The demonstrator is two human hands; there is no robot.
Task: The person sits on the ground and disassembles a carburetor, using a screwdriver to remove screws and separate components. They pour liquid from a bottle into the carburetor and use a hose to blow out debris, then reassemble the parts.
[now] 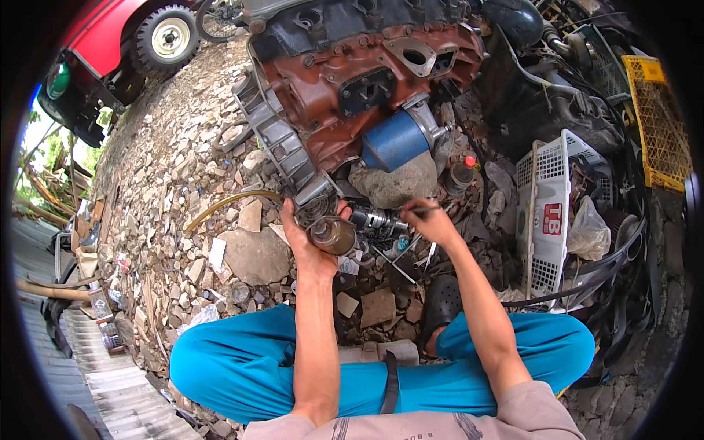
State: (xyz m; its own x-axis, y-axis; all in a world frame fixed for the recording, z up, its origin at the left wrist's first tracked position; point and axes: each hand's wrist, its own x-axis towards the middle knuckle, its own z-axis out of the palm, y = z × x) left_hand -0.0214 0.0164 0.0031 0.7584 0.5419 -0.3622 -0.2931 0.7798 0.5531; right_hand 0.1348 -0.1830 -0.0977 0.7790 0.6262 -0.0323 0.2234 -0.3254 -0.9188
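My left hand [312, 253] is wrapped round a greasy metal part with a rounded, murky brown bowl [332, 236], palm turned up beneath it. A curved yellow-brown hose [233, 199] ends by its fingertips; whether it joins the part I cannot tell. Just right of the bowl is a black and silver cylindrical part [375, 218], low over the ground. My right hand [433, 222] is closed beside that cylinder's right end, pinching a thin dark tool [424, 210] whose tip is too small to make out. Thin metal rods [396, 265] lie below, between my hands.
A large red-brown engine block [315, 88] stands ahead, with a blue canister filter [396, 141] above a rock [396, 182]. A red-capped bottle [460, 174] is at the right, near a white plastic crate [544, 213] and a yellow crate [656, 121]. Broken stones cover the ground.
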